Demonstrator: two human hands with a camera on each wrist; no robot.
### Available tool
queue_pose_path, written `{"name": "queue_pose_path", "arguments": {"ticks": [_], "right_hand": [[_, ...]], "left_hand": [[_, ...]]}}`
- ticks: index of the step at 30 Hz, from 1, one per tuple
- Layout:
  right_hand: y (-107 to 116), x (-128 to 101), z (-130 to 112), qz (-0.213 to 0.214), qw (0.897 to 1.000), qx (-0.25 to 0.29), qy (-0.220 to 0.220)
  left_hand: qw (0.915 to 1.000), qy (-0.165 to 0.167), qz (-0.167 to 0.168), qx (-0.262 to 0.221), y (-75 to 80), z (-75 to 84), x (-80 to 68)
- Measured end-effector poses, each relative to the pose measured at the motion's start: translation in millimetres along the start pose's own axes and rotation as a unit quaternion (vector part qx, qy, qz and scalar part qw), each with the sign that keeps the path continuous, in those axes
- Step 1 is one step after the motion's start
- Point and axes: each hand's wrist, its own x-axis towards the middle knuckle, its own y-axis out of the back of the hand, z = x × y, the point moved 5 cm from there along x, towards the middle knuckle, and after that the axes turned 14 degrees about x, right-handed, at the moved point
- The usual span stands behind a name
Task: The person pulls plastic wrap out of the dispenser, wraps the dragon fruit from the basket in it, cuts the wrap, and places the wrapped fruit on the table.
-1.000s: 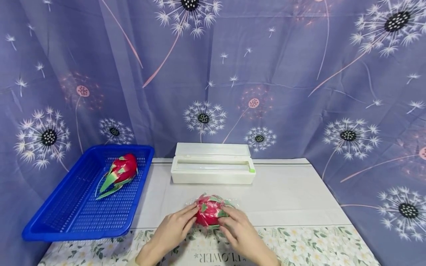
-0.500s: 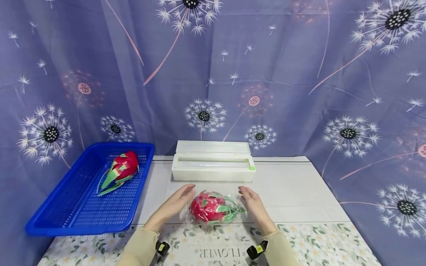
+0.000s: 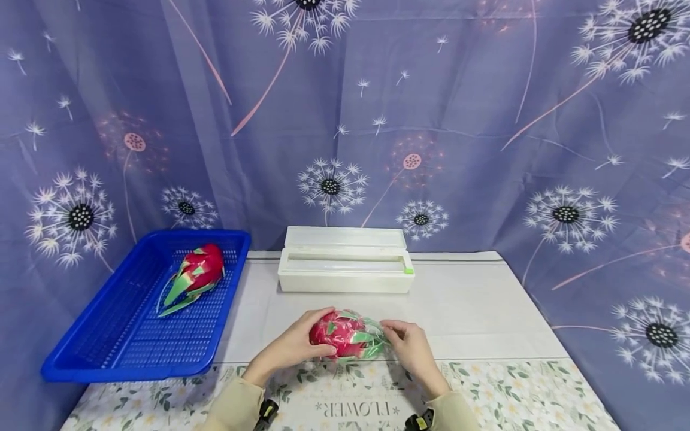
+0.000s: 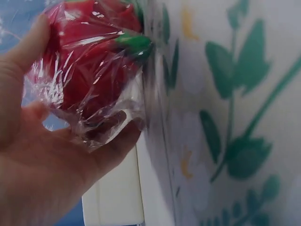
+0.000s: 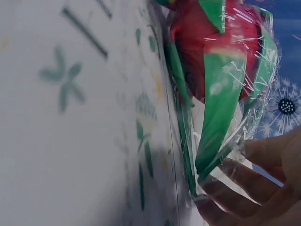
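Note:
A red dragon fruit (image 3: 338,335) with green leaf tips lies on its side on the table, wrapped in clear cling film (image 5: 251,106). My left hand (image 3: 295,342) grips its rounded left end, thumb on the near side and fingers on the far side. In the left wrist view the wrinkled film shows between that hand (image 4: 44,155) and the red skin. At the leafy end my right hand (image 3: 411,347) pinches the film. The right wrist view has the fingers of this hand (image 5: 263,183) right by the green tips, which point toward them.
Behind the fruit stands a white cling film box (image 3: 345,282), lid up, with the roll inside. To the left, a blue plastic basket (image 3: 135,359) holds another dragon fruit (image 3: 200,269). A flowered cloth (image 3: 512,389) covers the table's near part. A purple curtain (image 3: 259,179) closes off the back and sides.
Both hands first lay on the fruit, then parted from it, leaving it turned with its leaves rightward. Now the left hand has closed in on the round end and the right on the leafy end.

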Motion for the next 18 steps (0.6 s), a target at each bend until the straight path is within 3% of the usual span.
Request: {"name": "queue_pose_path", "arguments": {"ticks": [4, 8, 10, 18], "right_hand": [[1.4, -7.3, -2.6, -0.058, 0.998, -0.028, -0.002], [5.8, -12.7, -4.0, -0.163, 0.986, -0.042, 0.011], [10.3, -11.2, -3.1, -0.193, 0.979, -0.053, 0.020], [21.8, 9.6, 10.7, -0.196, 0.973, -0.091, 0.084]], "left_hand": [[0.9996, 0.008, 0.015, 0.023, -1.2, 0.3, 2.4], [0.9993, 0.010, 0.018, 0.032, -1.8, 2.0, 2.8], [0.9991, 0.010, 0.019, 0.036, -0.9, 2.7, 3.0], [0.9995, 0.006, 0.005, 0.032, 2.4, -0.8, 0.2]]}}
